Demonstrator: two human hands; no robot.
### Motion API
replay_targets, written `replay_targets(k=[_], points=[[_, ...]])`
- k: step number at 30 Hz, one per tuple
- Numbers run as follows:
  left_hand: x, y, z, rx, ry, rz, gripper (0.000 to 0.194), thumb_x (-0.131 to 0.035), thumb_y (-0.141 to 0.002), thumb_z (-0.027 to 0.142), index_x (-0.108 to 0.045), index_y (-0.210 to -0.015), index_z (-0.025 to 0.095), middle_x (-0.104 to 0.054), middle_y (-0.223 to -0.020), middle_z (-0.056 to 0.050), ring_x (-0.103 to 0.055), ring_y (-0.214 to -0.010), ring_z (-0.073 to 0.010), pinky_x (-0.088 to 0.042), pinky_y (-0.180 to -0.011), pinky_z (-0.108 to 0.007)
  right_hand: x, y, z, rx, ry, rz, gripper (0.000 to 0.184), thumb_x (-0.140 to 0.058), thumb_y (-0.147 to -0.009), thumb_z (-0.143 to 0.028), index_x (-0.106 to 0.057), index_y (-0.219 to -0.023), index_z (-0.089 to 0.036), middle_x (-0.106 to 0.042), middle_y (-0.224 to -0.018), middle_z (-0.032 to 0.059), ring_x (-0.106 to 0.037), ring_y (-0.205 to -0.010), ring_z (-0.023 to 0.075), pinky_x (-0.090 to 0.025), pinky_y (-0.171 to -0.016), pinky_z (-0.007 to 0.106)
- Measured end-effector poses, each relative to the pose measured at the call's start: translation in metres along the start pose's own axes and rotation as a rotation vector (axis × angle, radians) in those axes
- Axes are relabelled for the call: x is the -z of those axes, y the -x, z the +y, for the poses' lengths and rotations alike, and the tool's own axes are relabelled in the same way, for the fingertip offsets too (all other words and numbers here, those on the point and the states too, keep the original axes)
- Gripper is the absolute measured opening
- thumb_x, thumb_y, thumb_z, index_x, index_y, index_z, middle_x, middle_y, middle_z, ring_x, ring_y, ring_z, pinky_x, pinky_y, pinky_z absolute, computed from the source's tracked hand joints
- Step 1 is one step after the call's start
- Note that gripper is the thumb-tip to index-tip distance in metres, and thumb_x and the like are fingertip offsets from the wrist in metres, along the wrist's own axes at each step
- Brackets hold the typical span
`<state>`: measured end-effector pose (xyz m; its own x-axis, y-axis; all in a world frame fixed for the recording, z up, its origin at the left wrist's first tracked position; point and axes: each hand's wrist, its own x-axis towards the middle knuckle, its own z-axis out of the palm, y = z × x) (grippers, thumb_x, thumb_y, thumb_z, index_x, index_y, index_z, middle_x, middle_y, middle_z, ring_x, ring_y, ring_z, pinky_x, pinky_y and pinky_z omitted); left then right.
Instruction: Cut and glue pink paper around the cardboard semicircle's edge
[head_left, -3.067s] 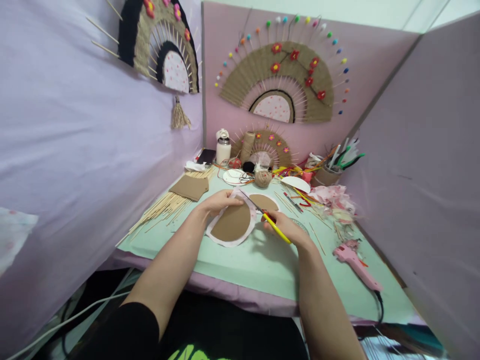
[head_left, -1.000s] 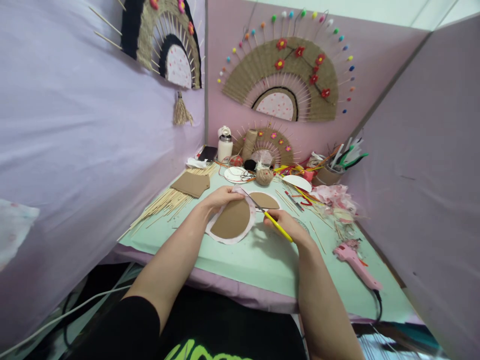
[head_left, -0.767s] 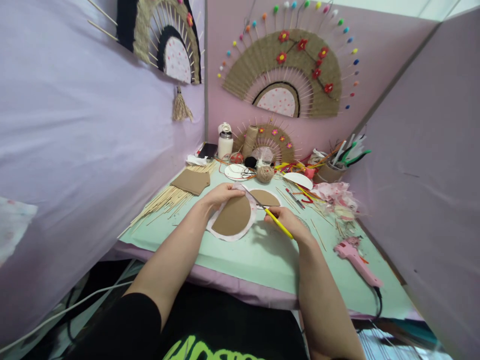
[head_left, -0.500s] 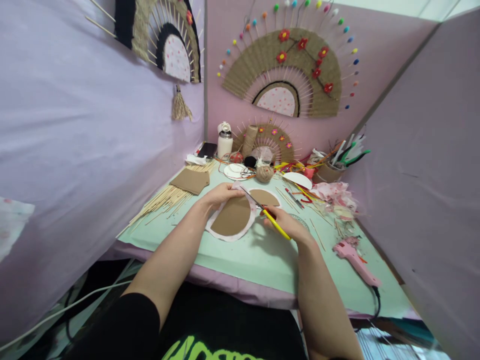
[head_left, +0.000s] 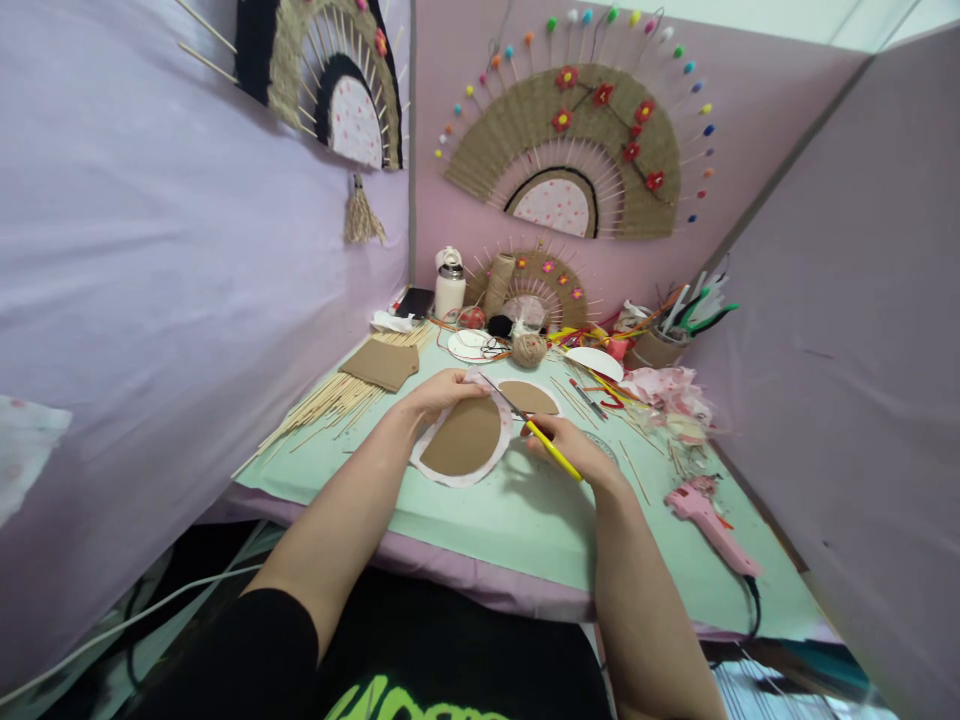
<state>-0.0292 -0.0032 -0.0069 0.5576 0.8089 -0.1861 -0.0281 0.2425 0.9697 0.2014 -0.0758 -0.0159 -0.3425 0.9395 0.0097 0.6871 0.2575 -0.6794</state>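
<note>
Between finger and thumb, my left hand [head_left: 448,390] pinches the upper corner of a brown cardboard half-circle [head_left: 466,438] edged with white, pink-spotted fabric [head_left: 459,480]. The piece is tilted above the table. My right hand [head_left: 559,445] is closed around the yellow handles of a pair of scissors [head_left: 553,450]. Their blades point up and left, with the tips at the fabric edge close to my left fingers. How far the blades are apart is too small to tell. A second cardboard half-circle [head_left: 529,397] with a white border lies just behind.
A pink glue gun [head_left: 712,525] lies at the right with its cord over the front edge. Thin bamboo sticks [head_left: 315,405] and a cardboard piece [head_left: 381,364] lie left. At the back stand a white bottle [head_left: 450,290], a twine ball [head_left: 529,349] and a tool pot [head_left: 656,346].
The camera view has shifted very slightly. Both hands, the scissors and the fabric-edged cardboard stay in nearly the same place.
</note>
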Motion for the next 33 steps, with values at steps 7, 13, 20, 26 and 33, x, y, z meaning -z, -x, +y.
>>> replay_targets(k=[7,13,20,26,33], points=[[0.0007,-0.0009,-0.0018,0.001,-0.034,0.008,0.033,-0.077,-0.057,0.038,-0.068,-0.077,0.014,-0.070,-0.069,-0.004,-0.064,-0.059,-0.0168,-0.048,-0.057,-0.026,-0.0005,0.0012,0.0033,-0.064,-0.019,-0.013,0.021,-0.050,-0.071,-0.034,-0.058,-0.077,-0.016,-0.052,-0.064,-0.0020,-0.042,-0.058,0.0112,-0.029,-0.050,0.022],[0.0009,-0.0015,-0.0017,-0.003,-0.028,-0.017,0.031,-0.077,-0.058,0.038,-0.069,-0.077,0.014,-0.070,-0.071,-0.004,-0.064,-0.061,-0.0165,-0.048,-0.059,-0.026,0.0011,0.0022,0.0003,-0.095,-0.025,0.001,0.020,-0.051,-0.071,-0.036,-0.054,-0.067,-0.017,-0.047,-0.059,-0.0036,-0.040,-0.055,0.0101,-0.027,-0.050,0.021],[0.0020,-0.0024,-0.0016,-0.033,-0.028,0.003,0.030,-0.077,-0.058,0.036,-0.068,-0.076,0.013,-0.070,-0.071,-0.005,-0.064,-0.061,-0.0167,-0.048,-0.058,-0.026,0.0006,0.0016,-0.0007,-0.069,-0.004,-0.016,0.021,-0.051,-0.070,-0.033,-0.058,-0.080,-0.016,-0.054,-0.069,-0.0007,-0.043,-0.060,0.0118,-0.031,-0.053,0.023],[0.0029,-0.0015,0.0001,-0.037,-0.013,0.036,0.034,-0.078,-0.057,0.037,-0.067,-0.078,0.012,-0.069,-0.070,-0.005,-0.064,-0.061,-0.0163,-0.048,-0.058,-0.026,0.0047,0.0036,-0.0020,-0.034,0.022,-0.008,0.031,-0.053,-0.071,-0.039,-0.062,-0.089,-0.015,-0.058,-0.076,0.0023,-0.045,-0.063,0.0134,-0.034,-0.057,0.024],[0.0035,-0.0021,-0.0007,-0.037,-0.017,0.040,0.031,-0.077,-0.059,0.035,-0.068,-0.078,0.013,-0.069,-0.070,-0.004,-0.064,-0.061,-0.0161,-0.048,-0.058,-0.026,0.0067,0.0051,-0.0053,-0.106,0.002,-0.008,0.028,-0.050,-0.071,-0.041,-0.060,-0.078,-0.016,-0.049,-0.062,-0.0023,-0.040,-0.057,0.0114,-0.031,-0.051,0.023]])
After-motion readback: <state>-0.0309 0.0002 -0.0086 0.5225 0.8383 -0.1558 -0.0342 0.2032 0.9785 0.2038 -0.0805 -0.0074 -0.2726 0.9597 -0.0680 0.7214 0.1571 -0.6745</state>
